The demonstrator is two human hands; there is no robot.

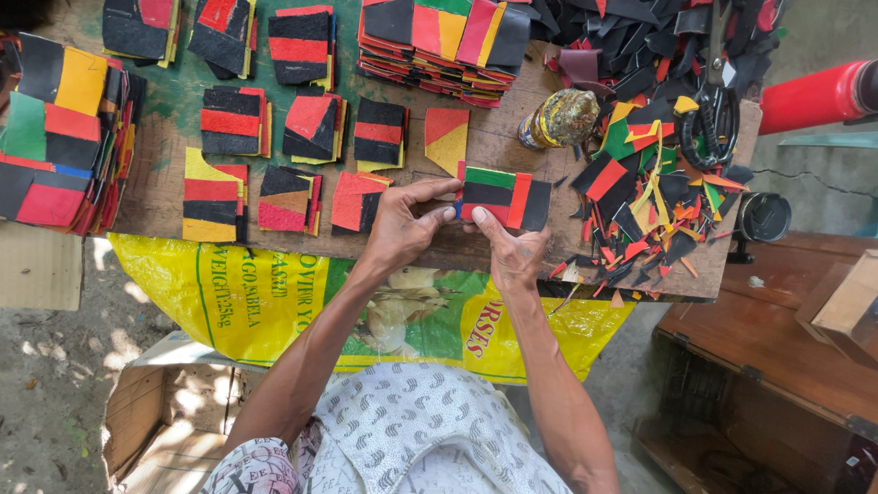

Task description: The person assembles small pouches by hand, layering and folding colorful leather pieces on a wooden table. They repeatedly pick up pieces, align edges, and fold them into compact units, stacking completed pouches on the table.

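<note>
The patchwork piece (505, 198) is a flat rectangle joined from green, black and red strips, with a red upright band and a black panel at one end. It lies flat on the wooden board (494, 146), near the board's front edge, just beside the scrap pile (654, 197).
</note>
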